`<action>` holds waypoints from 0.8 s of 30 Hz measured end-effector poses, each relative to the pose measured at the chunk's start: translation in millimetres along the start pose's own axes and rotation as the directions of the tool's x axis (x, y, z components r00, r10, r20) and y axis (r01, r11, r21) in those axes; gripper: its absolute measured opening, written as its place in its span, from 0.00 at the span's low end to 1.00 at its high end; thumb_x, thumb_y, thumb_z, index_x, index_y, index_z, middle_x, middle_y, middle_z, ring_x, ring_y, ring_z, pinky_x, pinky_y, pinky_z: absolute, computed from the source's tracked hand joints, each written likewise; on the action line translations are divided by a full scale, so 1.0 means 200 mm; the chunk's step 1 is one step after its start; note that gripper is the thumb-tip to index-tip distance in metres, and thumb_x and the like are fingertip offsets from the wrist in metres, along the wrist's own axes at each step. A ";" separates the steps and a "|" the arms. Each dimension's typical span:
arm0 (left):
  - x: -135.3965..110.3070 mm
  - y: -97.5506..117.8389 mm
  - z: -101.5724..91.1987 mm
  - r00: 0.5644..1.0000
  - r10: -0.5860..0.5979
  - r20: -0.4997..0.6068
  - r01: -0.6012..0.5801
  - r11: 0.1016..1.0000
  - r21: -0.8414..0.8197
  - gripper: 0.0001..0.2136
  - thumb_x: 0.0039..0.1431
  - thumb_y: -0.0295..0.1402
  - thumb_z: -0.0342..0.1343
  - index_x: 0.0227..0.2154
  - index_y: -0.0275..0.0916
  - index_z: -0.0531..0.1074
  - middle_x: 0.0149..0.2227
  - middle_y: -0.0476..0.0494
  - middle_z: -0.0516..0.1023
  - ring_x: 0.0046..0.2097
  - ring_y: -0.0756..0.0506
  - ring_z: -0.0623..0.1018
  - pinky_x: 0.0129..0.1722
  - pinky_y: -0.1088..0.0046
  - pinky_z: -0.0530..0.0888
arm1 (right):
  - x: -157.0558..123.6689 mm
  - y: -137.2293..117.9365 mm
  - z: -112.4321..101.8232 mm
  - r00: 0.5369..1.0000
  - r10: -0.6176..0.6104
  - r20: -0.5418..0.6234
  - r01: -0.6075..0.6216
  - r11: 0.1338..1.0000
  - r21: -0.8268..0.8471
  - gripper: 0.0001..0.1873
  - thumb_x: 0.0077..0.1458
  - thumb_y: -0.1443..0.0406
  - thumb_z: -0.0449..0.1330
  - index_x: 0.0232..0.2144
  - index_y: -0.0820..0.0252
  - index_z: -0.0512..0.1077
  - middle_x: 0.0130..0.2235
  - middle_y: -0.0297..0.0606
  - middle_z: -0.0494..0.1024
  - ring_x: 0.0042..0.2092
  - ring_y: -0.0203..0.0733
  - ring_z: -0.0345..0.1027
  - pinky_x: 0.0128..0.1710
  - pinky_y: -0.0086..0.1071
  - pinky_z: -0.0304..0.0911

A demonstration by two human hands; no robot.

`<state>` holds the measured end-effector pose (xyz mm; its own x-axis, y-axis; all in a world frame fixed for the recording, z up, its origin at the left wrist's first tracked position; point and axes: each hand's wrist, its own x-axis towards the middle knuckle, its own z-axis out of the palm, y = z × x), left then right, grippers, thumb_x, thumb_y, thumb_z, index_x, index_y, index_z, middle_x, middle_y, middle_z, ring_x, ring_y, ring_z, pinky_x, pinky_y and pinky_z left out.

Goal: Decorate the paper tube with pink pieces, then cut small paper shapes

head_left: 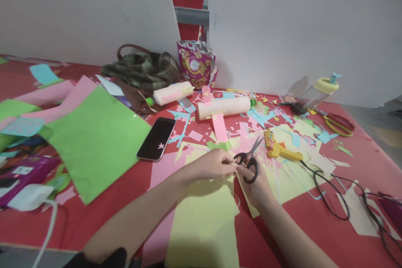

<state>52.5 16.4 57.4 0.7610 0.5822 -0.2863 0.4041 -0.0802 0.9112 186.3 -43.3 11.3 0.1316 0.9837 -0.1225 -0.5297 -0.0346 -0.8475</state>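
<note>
Scissors out on a messy red counter

Right hand is clamped on them at the handle end, tips pointing away. Left hand is pinched together right beside it, can't tell on what. Thin pale string curls just below, over yellow paper.

Scissors black-handled; glue gun yellow; sheet green; bag dark-green plaid; tabletop red.
</note>
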 end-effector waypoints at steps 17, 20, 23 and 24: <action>0.02 -0.02 -0.05 0.998 0.057 -0.008 -0.055 0.982 0.179 0.08 0.46 0.31 0.43 0.17 0.35 0.60 0.17 0.53 0.56 0.21 0.55 0.58 0.19 0.79 0.53 | -0.02 0.00 0.00 0.998 0.058 0.009 -0.056 0.989 -0.140 0.16 0.37 0.71 0.61 0.29 0.55 0.60 0.28 0.28 0.67 0.28 0.32 0.61 0.28 0.27 0.57; 0.02 -0.01 -0.06 0.996 0.057 -0.066 -0.045 0.984 0.173 0.08 0.47 0.31 0.42 0.17 0.36 0.59 0.17 0.54 0.56 0.21 0.55 0.58 0.19 0.79 0.53 | -0.02 0.00 0.00 0.998 0.064 -0.002 -0.063 0.985 -0.160 0.16 0.37 0.72 0.61 0.28 0.56 0.59 0.27 0.28 0.66 0.27 0.32 0.60 0.27 0.26 0.57; 0.02 -0.01 -0.06 0.991 0.052 -0.127 -0.030 0.986 0.164 0.09 0.48 0.32 0.42 0.17 0.35 0.59 0.18 0.53 0.58 0.22 0.54 0.59 0.21 0.79 0.54 | -0.02 0.01 0.00 0.998 0.053 -0.022 -0.055 0.987 -0.152 0.15 0.37 0.72 0.60 0.28 0.56 0.59 0.27 0.28 0.66 0.27 0.32 0.60 0.26 0.26 0.56; 0.02 -0.02 -0.06 0.989 0.054 -0.141 -0.030 0.986 0.165 0.09 0.49 0.33 0.42 0.18 0.36 0.59 0.19 0.53 0.59 0.22 0.54 0.59 0.21 0.79 0.55 | -0.02 0.01 0.00 0.999 0.042 -0.032 -0.046 0.988 -0.144 0.15 0.37 0.72 0.60 0.28 0.56 0.59 0.27 0.28 0.66 0.27 0.31 0.60 0.26 0.26 0.56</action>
<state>47.8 29.5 57.3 0.7027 0.6851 -0.1920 0.4589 -0.2301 0.8582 185.1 -47.5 10.2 0.1358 0.9752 -0.1746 -0.4087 -0.1054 -0.9066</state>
